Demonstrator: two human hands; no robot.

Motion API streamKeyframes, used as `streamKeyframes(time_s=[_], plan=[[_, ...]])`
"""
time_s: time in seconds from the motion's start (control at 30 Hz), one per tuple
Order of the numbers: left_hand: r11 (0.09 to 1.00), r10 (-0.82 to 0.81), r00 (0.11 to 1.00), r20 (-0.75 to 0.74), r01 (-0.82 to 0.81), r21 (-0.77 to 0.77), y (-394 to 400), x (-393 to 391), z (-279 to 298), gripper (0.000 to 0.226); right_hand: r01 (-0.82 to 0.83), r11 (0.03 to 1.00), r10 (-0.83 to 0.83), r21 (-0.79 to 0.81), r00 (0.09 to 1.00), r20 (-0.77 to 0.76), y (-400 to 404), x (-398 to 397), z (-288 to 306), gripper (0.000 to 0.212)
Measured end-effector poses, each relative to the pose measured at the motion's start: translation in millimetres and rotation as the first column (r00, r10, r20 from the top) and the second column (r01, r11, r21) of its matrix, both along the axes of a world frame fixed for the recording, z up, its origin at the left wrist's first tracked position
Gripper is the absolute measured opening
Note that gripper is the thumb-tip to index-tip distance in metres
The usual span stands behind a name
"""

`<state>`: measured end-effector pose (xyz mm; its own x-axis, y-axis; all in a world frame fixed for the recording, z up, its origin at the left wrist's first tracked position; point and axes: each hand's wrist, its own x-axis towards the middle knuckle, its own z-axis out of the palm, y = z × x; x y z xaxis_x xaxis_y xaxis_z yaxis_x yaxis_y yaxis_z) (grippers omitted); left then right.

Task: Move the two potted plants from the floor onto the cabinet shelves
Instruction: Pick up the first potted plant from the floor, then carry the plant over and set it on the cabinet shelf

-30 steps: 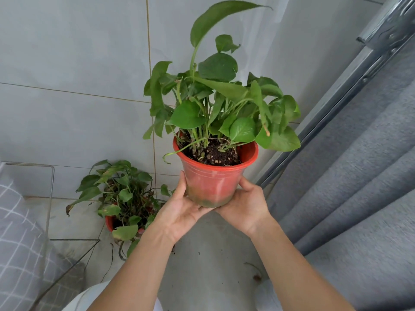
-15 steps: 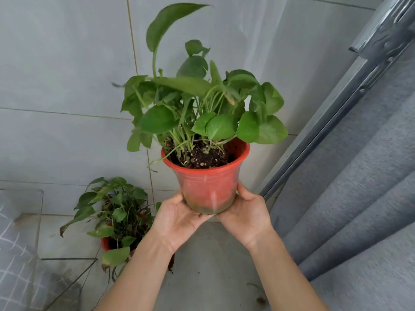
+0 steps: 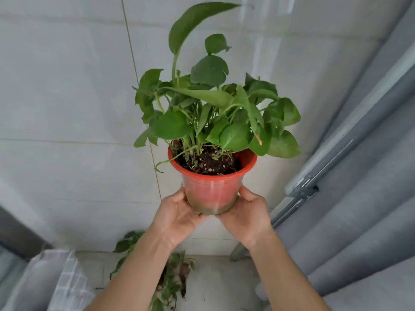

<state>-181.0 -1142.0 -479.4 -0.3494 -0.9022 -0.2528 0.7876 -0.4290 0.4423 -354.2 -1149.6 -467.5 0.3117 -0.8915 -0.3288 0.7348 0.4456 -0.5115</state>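
Observation:
A leafy green plant in a red plastic pot (image 3: 212, 189) is held upright in the air before the tiled wall. My left hand (image 3: 177, 213) cups the pot's lower left side and my right hand (image 3: 248, 213) cups its lower right side, fingers under the base. The second potted plant (image 3: 173, 272) stands on the floor below, mostly hidden behind my left forearm; only some leaves show. No cabinet shelf is in view.
A grey tiled wall (image 3: 67, 108) fills the background. A grey curtain (image 3: 370, 198) and a metal frame (image 3: 314, 176) run down the right. A checked grey-white cloth (image 3: 62, 283) lies at the lower left, beside a dark edge.
The held pot has risen higher against the wall. The view has tilted up, so the floor plant has dropped to the bottom of the frame, behind my left arm.

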Motion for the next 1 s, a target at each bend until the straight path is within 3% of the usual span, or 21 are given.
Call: streamKeyframes(time_s=[0.2, 0.43, 0.77, 1.0], plan=[[0.998, -0.024, 1.000, -0.009, 0.023, -0.066, 3.3, 6.0, 176.5, 0.039, -0.024, 0.999, 0.025, -0.046, 0.999, 0.033, 5.1, -0.4, 175.6, 0.052], [0.989, -0.026, 0.999, 0.048, 0.033, -0.147, 9.7, 3.6, 325.5, 0.039, -0.045, 0.991, 0.051, -0.129, 0.998, 0.044, 13.5, -0.1, 323.7, 0.053], [0.977, -0.010, 0.995, 0.101, 0.031, -0.210, 31.3, -14.2, 436.7, 0.044, -0.076, 0.979, 0.100, -0.188, 0.987, 0.125, 35.2, -11.1, 433.5, 0.054], [0.973, -0.038, 0.993, 0.114, 0.062, -0.220, 37.5, -17.7, 476.1, 0.052, -0.042, 0.974, 0.072, -0.221, 0.989, 0.127, 43.0, -14.4, 468.1, 0.054]])
